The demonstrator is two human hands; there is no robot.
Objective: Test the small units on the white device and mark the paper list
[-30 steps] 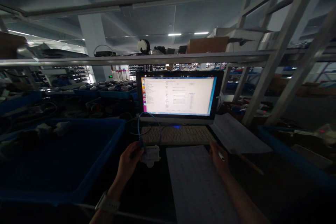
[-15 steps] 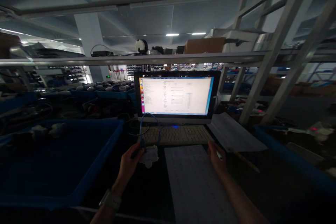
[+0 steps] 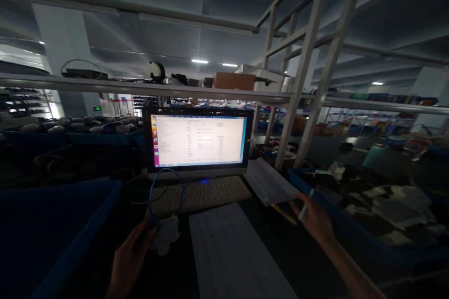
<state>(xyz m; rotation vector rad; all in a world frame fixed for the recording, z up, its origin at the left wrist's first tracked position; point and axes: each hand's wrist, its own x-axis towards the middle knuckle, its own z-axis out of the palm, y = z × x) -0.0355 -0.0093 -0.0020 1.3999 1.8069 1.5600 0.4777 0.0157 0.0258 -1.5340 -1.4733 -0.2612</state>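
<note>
My left hand (image 3: pixel 130 254) is closed around the plug end of a blue cable (image 3: pixel 151 196), beside a small pale device (image 3: pixel 166 235) with rounded tabs. Dim light hides whether the plug sits fully in the device. A whitish pen (image 3: pixel 306 205) is held in my right hand (image 3: pixel 317 222), whose fingertips reach to the corner of a paper sheet (image 3: pixel 268 182) on the right. Whether they touch that sheet I cannot tell. Just below them lies a yellowish pen-like stick (image 3: pixel 285 214). Another printed sheet (image 3: pixel 224 247) lies between my hands.
A lit monitor (image 3: pixel 199 142) stands behind a pale keyboard (image 3: pixel 201 195). Blue bins flank the desk: one at left (image 3: pixel 105 196), another at right (image 3: pixel 358 238) with pale parts inside. A metal shelf (image 3: pixel 133 88) crosses above, carrying a cardboard box (image 3: pixel 234 81); its uprights stand right of the monitor.
The view has swung right. My right hand has moved from beside the keyboard to the right sheet's corner, still with the pen. My left hand stays at the cable and device.
</note>
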